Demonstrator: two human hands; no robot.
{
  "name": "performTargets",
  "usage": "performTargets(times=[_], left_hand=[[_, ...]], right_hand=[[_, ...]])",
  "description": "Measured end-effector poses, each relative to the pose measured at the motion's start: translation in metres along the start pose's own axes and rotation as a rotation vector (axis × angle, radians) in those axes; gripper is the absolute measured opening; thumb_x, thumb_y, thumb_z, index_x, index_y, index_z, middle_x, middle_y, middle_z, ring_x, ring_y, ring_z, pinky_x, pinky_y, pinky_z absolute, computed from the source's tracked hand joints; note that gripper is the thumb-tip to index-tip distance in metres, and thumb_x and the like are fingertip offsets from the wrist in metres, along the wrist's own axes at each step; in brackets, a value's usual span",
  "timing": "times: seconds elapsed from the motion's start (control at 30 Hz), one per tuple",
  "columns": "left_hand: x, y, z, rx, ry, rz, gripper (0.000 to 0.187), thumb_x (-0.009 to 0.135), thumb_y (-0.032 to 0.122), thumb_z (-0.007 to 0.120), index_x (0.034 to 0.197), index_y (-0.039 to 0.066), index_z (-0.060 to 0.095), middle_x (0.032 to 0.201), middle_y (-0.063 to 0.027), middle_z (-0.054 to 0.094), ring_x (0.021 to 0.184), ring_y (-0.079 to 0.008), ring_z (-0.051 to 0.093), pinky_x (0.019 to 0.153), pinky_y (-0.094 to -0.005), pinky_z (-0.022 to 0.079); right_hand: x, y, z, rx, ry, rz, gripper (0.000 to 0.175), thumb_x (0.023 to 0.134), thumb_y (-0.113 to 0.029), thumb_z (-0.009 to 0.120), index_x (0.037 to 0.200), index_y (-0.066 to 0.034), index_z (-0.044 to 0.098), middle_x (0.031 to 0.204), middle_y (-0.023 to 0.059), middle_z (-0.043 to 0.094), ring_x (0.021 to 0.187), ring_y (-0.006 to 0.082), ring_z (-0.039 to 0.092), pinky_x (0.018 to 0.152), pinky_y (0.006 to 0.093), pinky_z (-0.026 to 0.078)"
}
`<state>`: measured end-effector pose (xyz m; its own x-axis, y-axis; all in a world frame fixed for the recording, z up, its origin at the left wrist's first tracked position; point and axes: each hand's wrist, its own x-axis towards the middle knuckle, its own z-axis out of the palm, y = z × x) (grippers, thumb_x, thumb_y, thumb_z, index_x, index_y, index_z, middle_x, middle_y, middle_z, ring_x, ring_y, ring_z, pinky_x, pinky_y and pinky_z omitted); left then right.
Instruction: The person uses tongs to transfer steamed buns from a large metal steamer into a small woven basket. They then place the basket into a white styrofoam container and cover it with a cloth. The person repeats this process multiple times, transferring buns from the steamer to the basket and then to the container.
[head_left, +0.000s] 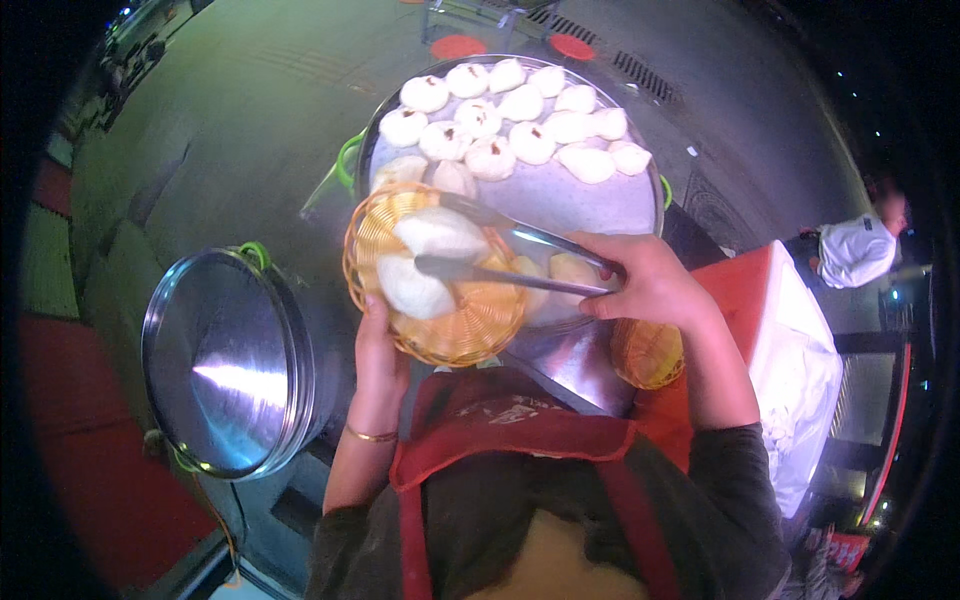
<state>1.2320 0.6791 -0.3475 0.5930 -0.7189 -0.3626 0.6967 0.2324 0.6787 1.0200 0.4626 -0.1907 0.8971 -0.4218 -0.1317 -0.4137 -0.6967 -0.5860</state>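
My left hand (381, 349) grips the left rim of a round wicker basket (480, 330). Two white steamed buns lie in it, an upper one (439, 231) and a lower one (412, 286). In my right hand (637, 281) is a pair of metal tongs (547, 238) with dark tips. The tips reach over the basket, one at each bun; whether they pinch a bun I cannot tell. Beyond the basket stands a large round steamer tray (562, 199) with many white buns (491, 157), some topped with dark filling. A few more buns are partly hidden behind the tongs.
To the left stands a steamer pot with a shiny metal lid (225, 367) and green handles. Another wicker basket (649, 352) rests beside my right forearm, near a red surface and white plastic sheeting (795, 375). A person (859, 247) in a white top is farther off at the right.
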Motion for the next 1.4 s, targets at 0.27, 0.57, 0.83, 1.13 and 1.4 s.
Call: performTargets(times=[0.27, 0.57, 0.83, 1.13, 1.4], left_hand=[[0.000, -0.001, 0.001, -0.020, 0.037, -0.036, 0.055, 0.105, 0.041, 0.038, 0.142, 0.000, 0.039, 0.141, -0.0119, 0.049, 0.126, -0.0276, 0.051, 0.107, -0.0424, 0.040], [0.005, 0.002, -0.003, -0.006, 0.031, -0.055, 0.057, 0.105, 0.041, 0.037, 0.145, 0.001, 0.036, 0.146, -0.0108, 0.045, 0.132, -0.0250, 0.045, 0.110, -0.0409, 0.036], [0.006, 0.003, -0.013, -0.064, 0.066, -0.022, 0.059, 0.104, 0.043, 0.039, 0.145, 0.000, 0.035, 0.146, -0.0117, 0.044, 0.133, -0.0257, 0.044, 0.111, -0.0416, 0.035], [0.009, 0.004, -0.003, -0.011, 0.074, 0.010, 0.057, 0.104, 0.041, 0.039, 0.144, 0.000, 0.036, 0.145, -0.0113, 0.045, 0.132, -0.0251, 0.045, 0.111, -0.0409, 0.035], [0.011, 0.004, 0.009, -0.013, 0.020, 0.029, 0.058, 0.105, 0.041, 0.036, 0.145, -0.001, 0.034, 0.146, -0.0118, 0.044, 0.131, -0.0244, 0.046, 0.111, -0.0393, 0.035]], right_hand=[[-0.026, 0.086, -0.036, 0.036, 0.288, 0.247, 0.072, 0.063, -0.025, 0.080, 0.131, -0.0091, 0.060, 0.104, 0.0133, 0.070, 0.093, 0.0222, 0.066, 0.087, 0.0331, 0.050], [-0.001, 0.197, -0.063, -0.259, 0.169, 0.448, 0.072, 0.062, -0.037, 0.077, 0.130, -0.0153, 0.061, 0.118, 0.0191, 0.065, 0.109, 0.0356, 0.062, 0.093, 0.0409, 0.049], [-0.017, 0.178, -0.056, -0.405, 0.106, 0.411, 0.068, 0.063, -0.033, 0.077, 0.127, -0.0169, 0.062, 0.105, 0.0190, 0.069, 0.098, 0.0369, 0.065, 0.087, 0.0437, 0.051], [-0.008, 0.181, -0.031, -0.339, 0.143, 0.405, 0.063, 0.067, -0.033, 0.073, 0.127, -0.0175, 0.062, 0.098, 0.0204, 0.069, 0.095, 0.0382, 0.065, 0.087, 0.0436, 0.051], [-0.033, 0.167, -0.010, 0.613, 0.152, 0.542, 0.063, 0.070, -0.007, 0.078, 0.130, 0.0017, 0.059, 0.097, 0.0051, 0.067, 0.081, 0.0111, 0.062, 0.072, 0.0248, 0.050]])
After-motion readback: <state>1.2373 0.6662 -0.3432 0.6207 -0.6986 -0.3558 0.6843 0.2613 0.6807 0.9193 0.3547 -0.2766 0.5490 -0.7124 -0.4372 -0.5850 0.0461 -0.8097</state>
